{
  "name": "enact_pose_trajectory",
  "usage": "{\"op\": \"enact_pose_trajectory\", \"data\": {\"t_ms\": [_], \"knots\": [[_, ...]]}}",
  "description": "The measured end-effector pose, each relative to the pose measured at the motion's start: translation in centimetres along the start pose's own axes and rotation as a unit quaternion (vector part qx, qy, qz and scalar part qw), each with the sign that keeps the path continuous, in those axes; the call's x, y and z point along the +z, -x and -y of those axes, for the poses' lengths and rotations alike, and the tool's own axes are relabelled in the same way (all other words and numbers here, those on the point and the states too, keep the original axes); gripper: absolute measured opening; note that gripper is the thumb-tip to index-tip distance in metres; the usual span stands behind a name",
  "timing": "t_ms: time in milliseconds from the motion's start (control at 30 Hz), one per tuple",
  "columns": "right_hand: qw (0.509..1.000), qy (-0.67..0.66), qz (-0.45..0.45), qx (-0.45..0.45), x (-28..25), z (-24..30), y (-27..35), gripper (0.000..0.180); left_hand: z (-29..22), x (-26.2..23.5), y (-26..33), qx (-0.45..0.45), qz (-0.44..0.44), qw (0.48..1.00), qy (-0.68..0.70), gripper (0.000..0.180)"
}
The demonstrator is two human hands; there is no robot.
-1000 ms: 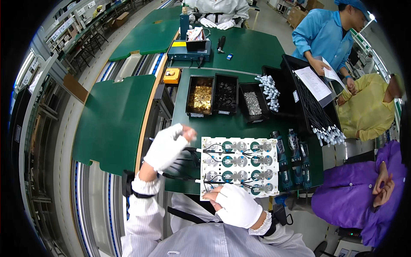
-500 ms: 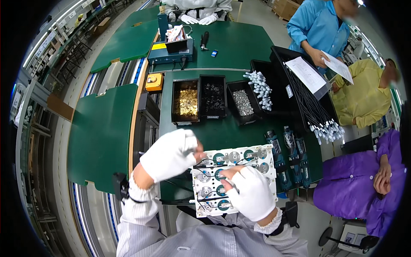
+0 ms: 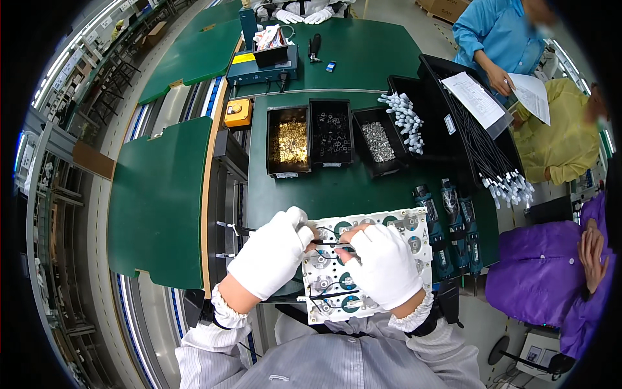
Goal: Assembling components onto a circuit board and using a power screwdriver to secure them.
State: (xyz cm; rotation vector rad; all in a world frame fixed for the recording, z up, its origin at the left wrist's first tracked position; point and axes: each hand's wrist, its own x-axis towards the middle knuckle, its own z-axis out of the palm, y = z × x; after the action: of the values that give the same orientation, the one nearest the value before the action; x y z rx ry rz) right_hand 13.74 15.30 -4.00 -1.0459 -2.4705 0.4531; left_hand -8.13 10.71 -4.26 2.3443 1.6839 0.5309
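A white mounting panel (image 3: 424, 259) with several round green and metallic parts and thin black wires lies at the near edge of the green table. My left hand (image 3: 272, 253), in a white fingerless glove, is closed at the panel's upper left, its fingertips pinching a black cable (image 3: 333, 244). From the other side my right hand (image 3: 387, 267), gloved the same way, bends over the middle of the panel, with thumb and fingertips pressed together on that cable. The gloves cover part of the panel and the cable ends.
Beyond the panel stand black bins of brass-coloured pieces (image 3: 289, 142), small black parts (image 3: 332, 133) and silver pieces (image 3: 379, 142). Blue-black power screwdrivers (image 3: 457, 227) lie to the right. Behind them is a black crate (image 3: 447, 97) of white-tipped cables. Co-workers stand right and opposite.
My left hand has come down and right, close to my right hand, and a black cable now spans between their fingertips. The whole view has shifted slightly.
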Motion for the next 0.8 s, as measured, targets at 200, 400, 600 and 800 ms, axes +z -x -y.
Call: {"op": "enact_pose_trajectory", "data": {"t_ms": [200, 400, 600, 800], "knots": [[0.999, 0.019, 0.017, -0.046, -0.1, -0.2, -0.4, 0.012, -0.1, 0.3, 0.3, -0.003, -0.010, 0.998, 0.059, 0.016], [0.994, -0.102, -0.020, -0.031, -1.1, -0.2, -0.4, 0.009, 0.1, 0.3, 1.0, -0.167, -0.056, 0.936, 0.305, 0.008], [0.992, -0.089, -0.059, -0.069, -0.6, -0.4, -0.6, 0.010, 0.0, 2.0, 2.1, -0.269, -0.084, 0.865, 0.416, 0.015], [0.997, -0.034, -0.028, -0.063, -0.9, -0.6, -1.5, 0.011, 0.1, 2.8, 2.3, -0.259, -0.118, 0.875, 0.391, 0.016]]}}
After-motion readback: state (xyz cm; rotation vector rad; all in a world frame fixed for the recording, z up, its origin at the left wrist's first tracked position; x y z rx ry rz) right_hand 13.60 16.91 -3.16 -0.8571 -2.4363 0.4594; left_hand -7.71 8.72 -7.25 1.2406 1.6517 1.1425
